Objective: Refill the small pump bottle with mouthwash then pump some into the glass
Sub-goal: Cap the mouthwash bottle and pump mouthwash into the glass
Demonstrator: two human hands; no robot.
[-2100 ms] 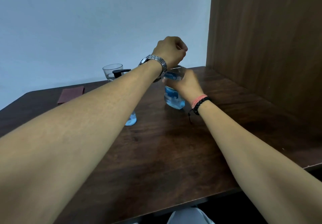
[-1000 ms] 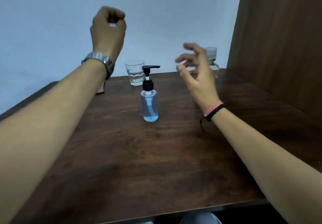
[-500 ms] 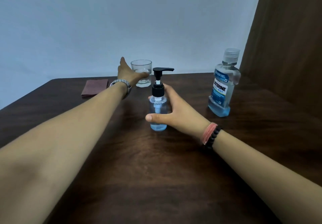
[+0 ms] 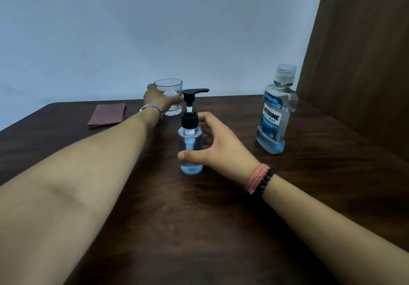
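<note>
The small pump bottle (image 4: 190,145), clear with blue liquid and a black pump head, stands upright mid-table. My right hand (image 4: 218,146) holds its body, thumb in front and fingers behind. Farther back, my left hand (image 4: 158,99) grips the clear glass (image 4: 169,89) from its left side; the glass stands on the table just behind the pump's nozzle. The mouthwash bottle (image 4: 275,112), capped and with blue liquid low in it, stands upright at the right, apart from both hands.
A folded maroon cloth (image 4: 107,114) lies at the back left of the dark wooden table (image 4: 199,229). A brown wooden panel (image 4: 363,52) rises along the right side, close behind the mouthwash bottle. A pale wall stands behind the table.
Both hands left the mouthwash bottle and came down from the air. My right hand has closed on the pump bottle, and my left has taken hold of the glass.
</note>
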